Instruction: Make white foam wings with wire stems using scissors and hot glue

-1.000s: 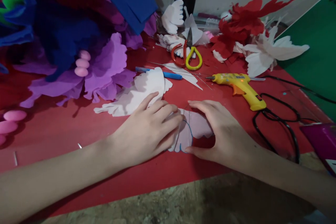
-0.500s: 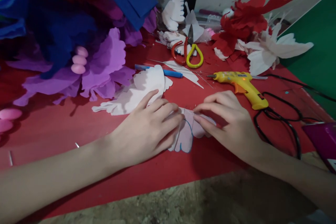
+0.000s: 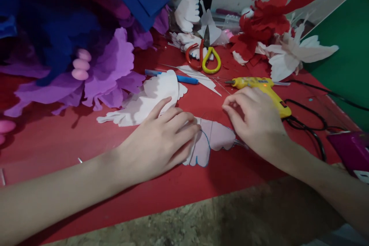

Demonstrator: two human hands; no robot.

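Note:
My left hand (image 3: 165, 136) lies over one side of a white butterfly cutout (image 3: 220, 135), its fingers bent down on it and its outermost finger spread apart. The thumb is hidden. Blue pen outline and scalloped edges show on the cutout's lower part. My right hand (image 3: 253, 117) is raised beyond the cutout's right end, with thumb and index finger brought together; whatever they pinch is too small to make out. Behind that hand lies a yellow hot glue gun (image 3: 256, 83), partly covered by it. White scalloped wing pieces (image 3: 152, 98) lie stacked just behind my left hand.
Scissors (image 3: 211, 61) with one red and one yellow handle, a blue pen (image 3: 187, 80) and thin wires lie farther back. Purple butterflies (image 3: 111, 59) fill the left; red (image 3: 273, 17) and white (image 3: 300, 52) ones stand at back right. A black cable (image 3: 309, 111) coils at right.
My right hand has lifted off the cutout and moved right and up, towards the glue gun, uncovering the cutout's right end. My left hand stays on the cutout. The view has shifted slightly.

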